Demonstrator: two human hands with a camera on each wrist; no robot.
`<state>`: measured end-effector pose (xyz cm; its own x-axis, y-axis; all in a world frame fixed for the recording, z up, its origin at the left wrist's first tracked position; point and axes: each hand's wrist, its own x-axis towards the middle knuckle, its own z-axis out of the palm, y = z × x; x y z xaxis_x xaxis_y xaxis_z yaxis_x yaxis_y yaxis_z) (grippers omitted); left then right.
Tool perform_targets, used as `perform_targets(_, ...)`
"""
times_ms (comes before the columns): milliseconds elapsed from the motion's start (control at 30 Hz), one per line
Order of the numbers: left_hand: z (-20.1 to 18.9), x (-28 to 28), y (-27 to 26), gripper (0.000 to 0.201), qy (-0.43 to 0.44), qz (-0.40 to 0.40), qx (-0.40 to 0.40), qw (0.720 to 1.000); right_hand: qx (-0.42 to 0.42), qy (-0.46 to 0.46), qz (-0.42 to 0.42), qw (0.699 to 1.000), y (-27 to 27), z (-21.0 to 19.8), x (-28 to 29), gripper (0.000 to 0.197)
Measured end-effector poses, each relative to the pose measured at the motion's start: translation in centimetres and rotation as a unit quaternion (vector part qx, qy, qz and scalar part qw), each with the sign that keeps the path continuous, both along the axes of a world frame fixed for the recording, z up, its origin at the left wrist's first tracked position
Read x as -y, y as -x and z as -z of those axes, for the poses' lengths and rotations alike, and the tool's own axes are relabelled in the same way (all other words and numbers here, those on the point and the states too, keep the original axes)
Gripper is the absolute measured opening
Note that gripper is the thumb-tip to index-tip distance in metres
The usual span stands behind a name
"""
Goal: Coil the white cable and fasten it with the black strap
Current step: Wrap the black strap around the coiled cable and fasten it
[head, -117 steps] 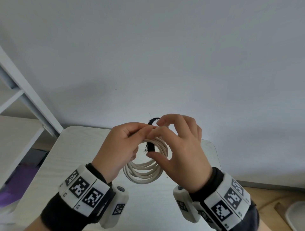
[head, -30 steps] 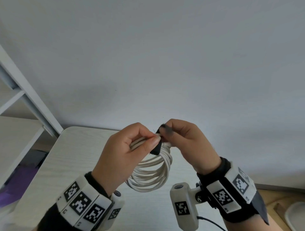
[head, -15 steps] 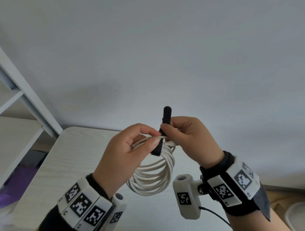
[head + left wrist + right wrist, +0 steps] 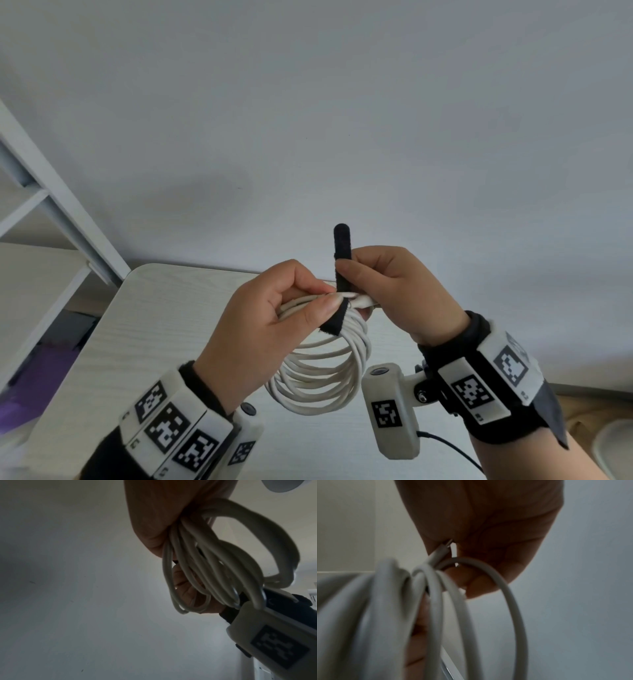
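Note:
The white cable (image 4: 322, 377) hangs as a coil of several loops above the table. My left hand (image 4: 274, 325) grips the top of the coil, thumb pressed on the loops and on the strap's lower end. The black strap (image 4: 342, 253) stands upright from the coil top; its short lower end (image 4: 334, 322) hangs in front of the loops. My right hand (image 4: 387, 284) pinches the strap just above the cable. In the left wrist view the loops (image 4: 205, 574) spill from my palm. In the right wrist view the cable (image 4: 436, 601) and a plug end (image 4: 443, 550) lie under my fingers.
A pale wooden table (image 4: 154, 342) lies below the hands, against a plain grey wall (image 4: 342, 120). A white shelf frame (image 4: 58, 219) stands at the left. A round white object (image 4: 616, 445) shows at the lower right edge, off the table.
The right hand has pulled the strap's long end up from the coil top until it stands upright. The left hand keeps its grip on the coil. Since half a second ago, little has moved.

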<state>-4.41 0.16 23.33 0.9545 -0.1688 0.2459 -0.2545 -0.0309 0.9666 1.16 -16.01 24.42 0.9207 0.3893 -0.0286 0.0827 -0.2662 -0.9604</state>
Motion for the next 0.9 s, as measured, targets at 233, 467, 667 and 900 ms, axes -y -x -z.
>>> perform_targets(233,0.4,-0.4,0.0,0.013,-0.015,0.012,-0.004,1.000,0.071,0.042,0.001,0.997,0.1,0.0,-0.1,0.031)
perform_targets(467,0.3,-0.6,-0.3,0.017,-0.015,0.037,-0.096,0.995,0.120,0.101,-0.004,0.988,0.3,-0.7,0.1,0.030)
perform_targets(667,0.1,-0.4,-0.6,0.017,-0.032,0.018,-0.118,0.992,0.197,0.117,0.019,0.973,0.6,-1.4,-0.2,0.029)
perform_targets(900,0.1,-0.1,-0.6,0.019,-0.052,0.031,-0.154,0.986,0.130,0.118,0.013,0.984,0.1,-0.7,-0.3,0.029)
